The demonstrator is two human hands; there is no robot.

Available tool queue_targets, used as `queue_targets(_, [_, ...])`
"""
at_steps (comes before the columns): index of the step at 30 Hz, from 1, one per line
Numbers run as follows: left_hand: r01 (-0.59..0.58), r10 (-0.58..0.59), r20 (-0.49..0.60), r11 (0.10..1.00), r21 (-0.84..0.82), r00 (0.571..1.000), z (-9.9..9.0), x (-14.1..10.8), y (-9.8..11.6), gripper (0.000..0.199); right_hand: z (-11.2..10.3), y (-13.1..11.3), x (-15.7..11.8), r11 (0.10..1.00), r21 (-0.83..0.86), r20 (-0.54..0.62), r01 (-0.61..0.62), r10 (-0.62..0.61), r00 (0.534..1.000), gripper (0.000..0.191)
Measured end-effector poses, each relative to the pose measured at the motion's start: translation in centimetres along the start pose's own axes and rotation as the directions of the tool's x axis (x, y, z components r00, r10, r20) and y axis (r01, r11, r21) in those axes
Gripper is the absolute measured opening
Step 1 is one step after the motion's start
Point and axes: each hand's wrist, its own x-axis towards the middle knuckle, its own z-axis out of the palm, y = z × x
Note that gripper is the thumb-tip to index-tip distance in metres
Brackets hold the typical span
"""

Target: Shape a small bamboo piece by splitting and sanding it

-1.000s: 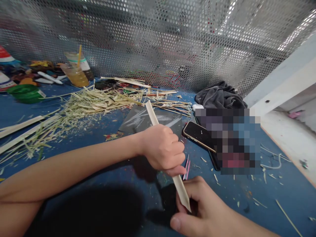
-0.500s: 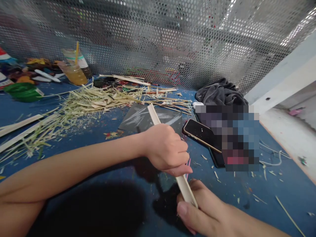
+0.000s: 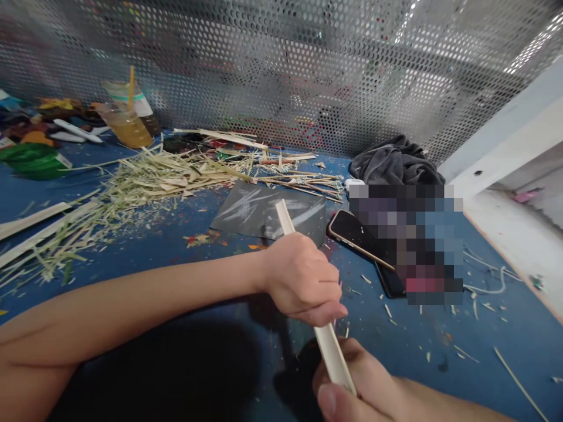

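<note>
A pale bamboo strip (image 3: 330, 350) slants from upper left to lower right in front of me. My left hand (image 3: 303, 281) is wrapped in a fist round its middle, and the strip's upper end sticks out above the knuckles. Lower down, my right hand (image 3: 356, 381) grips the strip's near end between thumb and fingers. Beyond the upper tip lies a dark grey sheet (image 3: 237, 208) with whitish scuffs, flat on the blue table (image 3: 167, 246). Something thin and pinkish shows beside my left hand, too small to make out.
Shavings (image 3: 149, 176) are heaped at the left, beside longer strips (image 3: 48, 234). Thin sticks (image 3: 308, 183) lie behind the sheet. A phone (image 3: 358, 234) and a dark cloth (image 3: 396, 164) are at the right. A drink cup (image 3: 127, 129) stands near the perforated metal screen (image 3: 264, 70).
My left hand has moved slightly right and down, along with the strip. The strip's upper tip sits lower, and my right hand has also shifted a little downward.
</note>
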Motion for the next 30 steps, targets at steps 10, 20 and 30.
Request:
queue_targets(10, [0.020,-0.022,-0.050,0.999,-0.050,0.999,0.9,-0.4,-0.1,0.046,0.6,0.5,0.2,1.000,0.006,-0.031,0.018,-0.018,0.999,0.047])
queue_targets(20, [0.019,-0.026,-0.088,0.997,-0.070,0.996,1.1,-0.3,-0.2,0.046,1.2,1.6,0.7,0.976,0.039,-0.183,0.212,-0.202,0.962,0.042])
queue_targets(30, [0.022,-0.038,-0.150,0.993,-0.112,0.988,1.7,-0.1,0.0,0.045,2.1,3.1,0.0,0.997,0.024,-0.196,0.069,-0.063,0.979,0.060])
